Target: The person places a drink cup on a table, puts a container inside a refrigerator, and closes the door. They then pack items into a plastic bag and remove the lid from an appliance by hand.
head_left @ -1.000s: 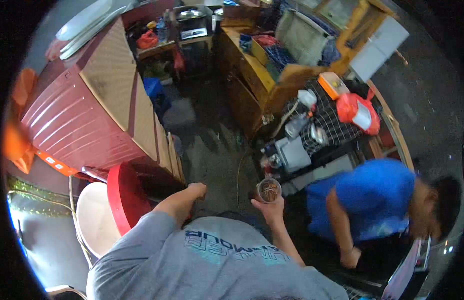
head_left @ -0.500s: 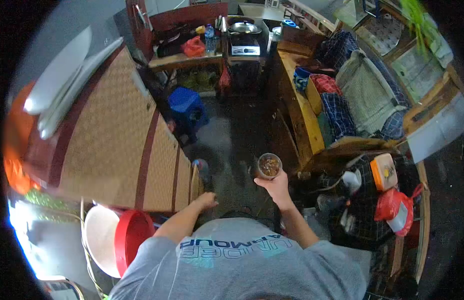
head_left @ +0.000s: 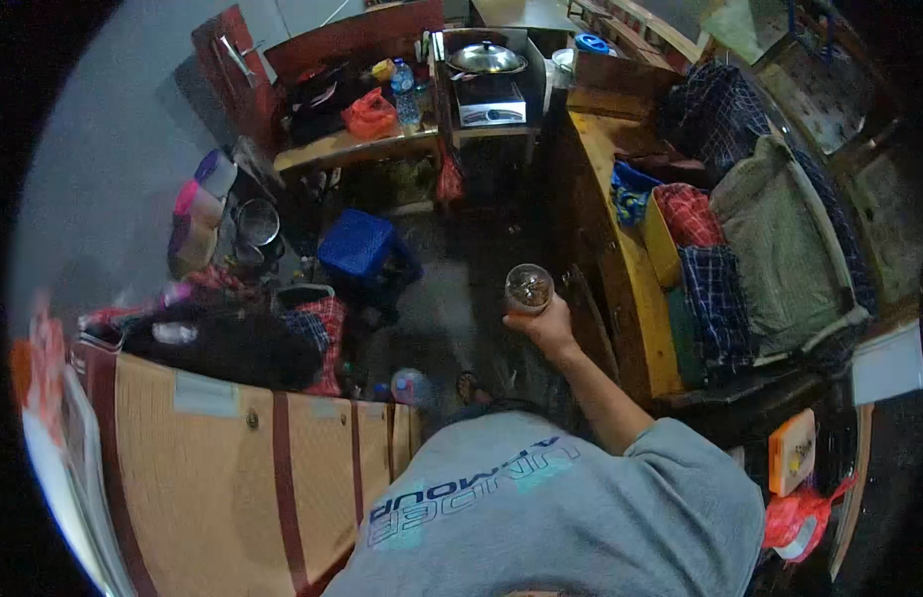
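My right hand [head_left: 548, 330] is closed around a clear cup [head_left: 529, 288] with brown contents, which I cannot identify. It is held upright over the floor, with the thumb on the near side. The forearm reaches forward from the right. My left hand is out of sight; the grey shirt [head_left: 491, 507] fills the lower middle. Ahead and to the left of the cup stands a blue plastic stool [head_left: 357, 243].
A tan cabinet [head_left: 222, 448] flanks the left, and a wooden bench [head_left: 635, 298] with checked cloths flanks the right. Ahead stand a stove [head_left: 491, 107] with a lidded pan [head_left: 487, 62] and a desk bearing a red plastic bag [head_left: 370, 115]. Bottles [head_left: 410, 386] stand on the floor.
The view has moved forward and turned, bringing the stool and stove area closer. My left hand has left the view. The cup stays in my right hand, now nearer the bench's side.
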`<state>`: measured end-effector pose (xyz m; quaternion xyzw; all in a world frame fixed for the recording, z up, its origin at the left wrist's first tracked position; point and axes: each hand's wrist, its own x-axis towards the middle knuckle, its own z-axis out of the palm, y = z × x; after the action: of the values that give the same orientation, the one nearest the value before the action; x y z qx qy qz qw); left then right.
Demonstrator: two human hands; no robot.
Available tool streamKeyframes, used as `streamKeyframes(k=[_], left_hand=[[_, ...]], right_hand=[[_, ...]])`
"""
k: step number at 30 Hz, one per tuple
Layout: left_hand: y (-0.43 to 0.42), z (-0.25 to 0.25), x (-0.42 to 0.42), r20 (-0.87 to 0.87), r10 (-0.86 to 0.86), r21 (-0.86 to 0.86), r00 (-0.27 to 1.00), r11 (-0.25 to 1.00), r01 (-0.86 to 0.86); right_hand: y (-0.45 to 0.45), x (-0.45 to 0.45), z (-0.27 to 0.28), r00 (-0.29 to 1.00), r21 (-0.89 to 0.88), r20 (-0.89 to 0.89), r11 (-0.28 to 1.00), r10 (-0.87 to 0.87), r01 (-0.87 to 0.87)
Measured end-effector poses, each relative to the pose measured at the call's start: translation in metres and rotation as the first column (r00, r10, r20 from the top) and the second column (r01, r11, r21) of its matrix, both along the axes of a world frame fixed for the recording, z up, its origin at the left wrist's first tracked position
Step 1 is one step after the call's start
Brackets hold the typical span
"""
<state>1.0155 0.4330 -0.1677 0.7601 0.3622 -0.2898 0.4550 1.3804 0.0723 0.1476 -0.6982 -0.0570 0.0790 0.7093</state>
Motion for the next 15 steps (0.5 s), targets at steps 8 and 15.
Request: streamKeyframes(k=[8,15], left_hand=[[0.066,0.060,0.282,0.110,-0.335,0.098,0.936,0.941,0.325],[0.033,0.116,0.548,0.286,-0.431,0.114,0.856,0.902,0.416]], right_hand=[[-0.006,0.165,0.012,0.963,-0.027,-0.056,0.965,-0.263,0.262],[-0.058,0.337,-0.027,0.856,-0.281,0.088,0.812,-0.509,0.512]])
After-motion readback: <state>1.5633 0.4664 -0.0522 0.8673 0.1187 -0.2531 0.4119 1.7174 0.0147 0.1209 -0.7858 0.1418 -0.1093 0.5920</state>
